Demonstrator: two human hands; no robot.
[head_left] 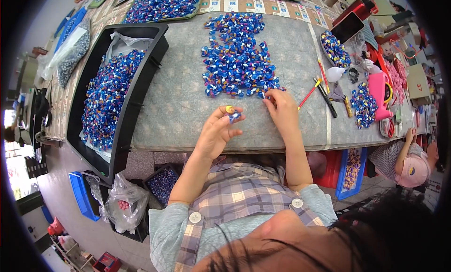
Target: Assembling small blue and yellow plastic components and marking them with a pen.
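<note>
My left hand (218,131) is raised over the near part of the table, palm turned up. A small blue and white glossy piece (234,116) is pinched in its fingers, and a yellow cap or wrap (229,109) sits on a fingertip. My right hand (283,108) is at the near right edge of a spread pile of small pieces (239,68), mostly blue with white, orange and purple ones. Its thumb and forefinger are close together at the pile's border; whether a piece is between them is too small to tell.
Left of the pile stands a black tray (123,143) full of similar pieces. To the right lie a black pen (327,100), red and yellow sticks (307,94), a bowl of pieces (334,51), a smaller heap (364,105) and a pink box (377,91). Another person (408,161) sits at right.
</note>
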